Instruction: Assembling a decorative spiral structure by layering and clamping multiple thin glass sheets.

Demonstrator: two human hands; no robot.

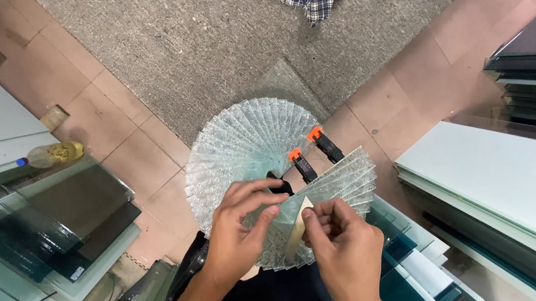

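Head view: your left hand (243, 222) pinches a patterned glass strip in the fan of glass strips (249, 146) over your lap, likely steadying it. Your right hand (337, 239) curls closed around a tape roll (298, 232), fingertips picking at its edge. Two orange-tipped clamps (312, 151) grip the fan's hub, keeping the spread fixed.

We have the fan of glass strips (249, 152) spread over our lap, with two clamps (314, 153) side by side on its right part. Our left hand (239, 231) rests on the fan's near edge; our right hand (340, 242) is just beside it, fingers at a roll of tape (298, 228) standing on the fan. Beyond the fan lies the carpet (194, 30) on the floor (110, 125). Stacked glass sheets (52, 216) sit at our left, with a bottle (54, 153) behind them; more panels (495, 181) lie at our right.
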